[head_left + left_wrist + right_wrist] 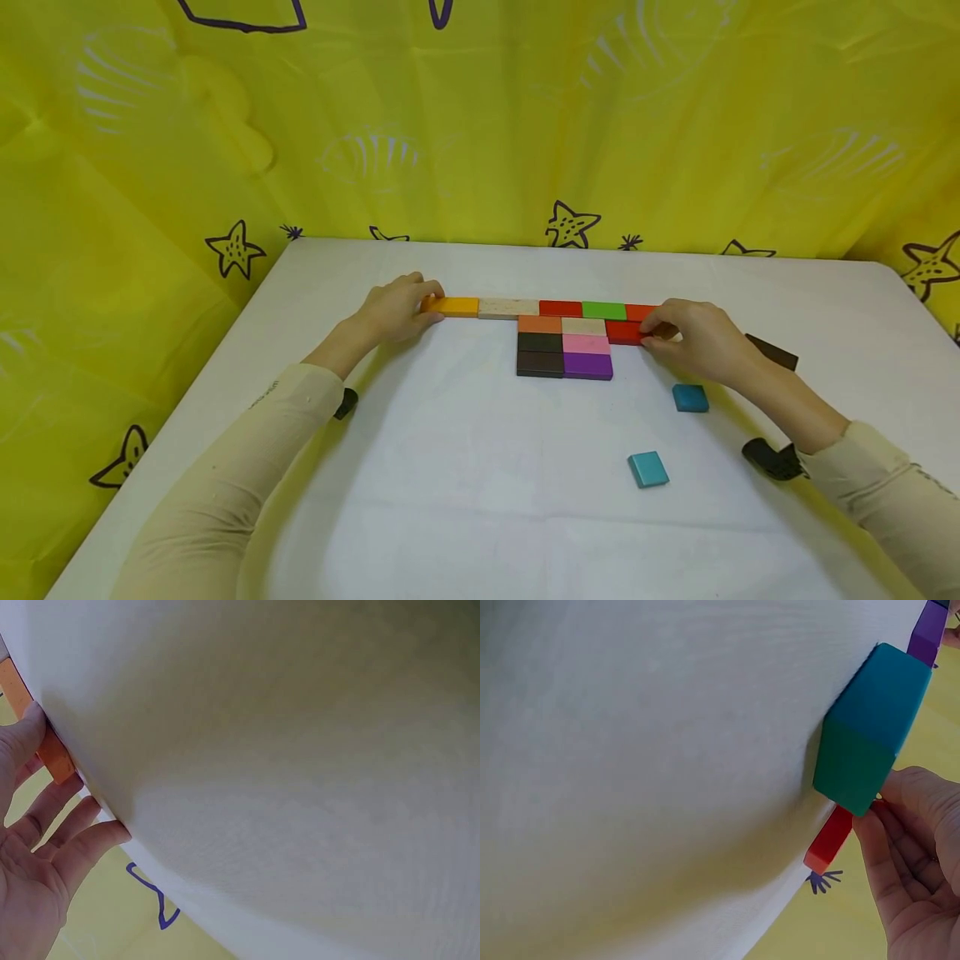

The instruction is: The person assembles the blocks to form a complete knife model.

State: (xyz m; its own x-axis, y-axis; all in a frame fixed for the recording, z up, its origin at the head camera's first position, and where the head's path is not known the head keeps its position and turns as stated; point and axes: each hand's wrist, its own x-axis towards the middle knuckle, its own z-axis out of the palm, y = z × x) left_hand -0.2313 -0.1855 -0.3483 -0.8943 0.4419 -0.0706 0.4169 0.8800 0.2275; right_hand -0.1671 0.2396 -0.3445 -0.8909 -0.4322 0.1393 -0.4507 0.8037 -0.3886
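A long row of flat wooden blocks lies on the white table in the head view. At its left end my left hand (401,308) holds a yellow-orange block (459,307), thumb on the near side and fingers beyond. That block (56,754) shows orange in the left wrist view. Beside it runs a plain wood block (508,309), then a red one (560,309) and a green one (603,311). My right hand (697,337) pinches a red block (622,332) at the right of the second row. A further red block (639,312) behind is partly covered by the fingers.
Below the row sit an orange block (540,324), dark blocks (540,364), a pink (587,344) and a purple block (588,367). Loose teal (690,397) and light-blue (648,469) blocks lie nearer. A dark brown block (772,352) rests by the right wrist. A yellow curtain (480,125) stands behind.
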